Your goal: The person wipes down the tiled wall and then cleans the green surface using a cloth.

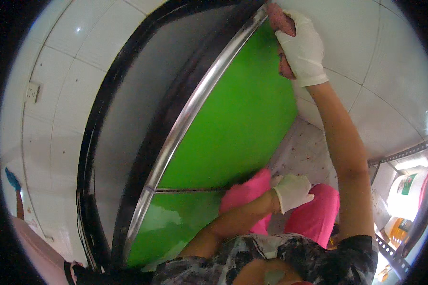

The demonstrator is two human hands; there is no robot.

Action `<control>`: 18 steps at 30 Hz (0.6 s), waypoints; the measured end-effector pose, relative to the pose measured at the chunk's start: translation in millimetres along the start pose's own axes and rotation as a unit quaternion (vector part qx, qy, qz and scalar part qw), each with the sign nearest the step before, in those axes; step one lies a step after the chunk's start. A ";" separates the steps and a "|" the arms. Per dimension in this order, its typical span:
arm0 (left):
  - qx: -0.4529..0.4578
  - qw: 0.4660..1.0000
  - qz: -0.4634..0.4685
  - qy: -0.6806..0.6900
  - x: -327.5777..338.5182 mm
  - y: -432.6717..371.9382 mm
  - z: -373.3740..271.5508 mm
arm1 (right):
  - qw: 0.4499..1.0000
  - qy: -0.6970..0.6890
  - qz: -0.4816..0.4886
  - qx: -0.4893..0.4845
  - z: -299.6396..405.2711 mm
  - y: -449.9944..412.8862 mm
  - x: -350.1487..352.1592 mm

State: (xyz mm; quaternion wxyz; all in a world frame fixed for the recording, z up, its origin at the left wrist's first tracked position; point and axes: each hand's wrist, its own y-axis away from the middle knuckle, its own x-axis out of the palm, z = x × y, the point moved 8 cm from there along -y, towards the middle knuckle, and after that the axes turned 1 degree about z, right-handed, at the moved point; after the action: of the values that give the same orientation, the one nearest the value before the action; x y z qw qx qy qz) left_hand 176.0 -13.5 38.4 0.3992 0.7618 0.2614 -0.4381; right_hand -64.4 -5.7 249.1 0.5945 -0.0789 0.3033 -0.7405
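Observation:
My right hand (304, 48), in a white glove with bare fingertips or a cloth showing at its edge, grips a reddish-brown cloth (287, 67). It presses the cloth at the far upper end of a glossy green panel (235, 117), beside the bright metal trim (203, 85). The fingers are partly hidden by the glove's back and the cloth. Lower down, my left hand (293, 192), also white-gloved, is over my pink-clad knees (315, 213). Its fingers are mostly turned out of sight, so I cannot tell whether they hold anything. A second green panel (178, 217) lies below a thin metal strip.
Left of the trim is a dark top with a raised black rim (105, 96). White tiled wall (346, 42) stands beyond, with an outlet (32, 92). At right, a perforated metal shelf (392, 249) bears a white container (404, 196) and an amber bottle (399, 229). The floor (303, 146) is speckled.

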 end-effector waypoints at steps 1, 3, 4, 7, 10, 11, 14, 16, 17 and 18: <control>0.009 1.000 0.000 -0.005 3.4 -1.2 -1.6 | 1.000 0.005 -0.009 -0.001 -5.1 -3.1 2.4; 0.028 0.998 -0.056 -0.007 1.9 -0.9 -3.3 | 0.971 0.027 -0.119 -0.206 24.2 0.1 -3.1; 0.034 0.998 -0.055 -0.009 5.4 -0.5 -6.3 | 0.971 0.071 -0.087 -0.211 29.1 -3.0 6.1; 0.034 0.996 -0.068 -0.036 9.7 -1.9 -12.4 | 0.986 0.075 -0.022 -0.145 26.9 -5.3 12.4; 0.018 0.998 -0.057 -0.018 9.2 1.6 -12.1 | 0.983 0.138 0.071 -0.100 37.6 21.1 35.7; 0.008 1.000 -0.027 -0.006 7.9 1.3 -10.1 | 0.976 0.133 0.092 -0.144 52.2 40.9 47.4; -0.018 1.000 0.019 0.003 5.9 10.5 -3.5 | 0.963 0.036 0.075 -0.257 105.2 117.0 63.4; 0.013 1.000 0.011 -0.020 0.7 11.4 -18.3 | 0.933 0.058 0.162 -0.316 155.1 158.9 60.8; 0.034 0.999 0.013 -0.019 9.7 2.5 -25.5 | 0.928 0.049 0.187 -0.318 151.4 175.7 64.7; 0.047 0.999 0.009 -0.026 7.8 -0.8 -25.7 | 0.905 0.048 0.179 -0.382 166.5 189.9 65.6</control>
State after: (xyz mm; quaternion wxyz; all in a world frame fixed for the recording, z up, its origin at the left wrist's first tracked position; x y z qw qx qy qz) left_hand 190.9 8.9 38.9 0.3738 0.7701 0.2234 -0.4662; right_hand 154.8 -146.5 263.9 0.6266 -0.2086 0.5998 -0.4518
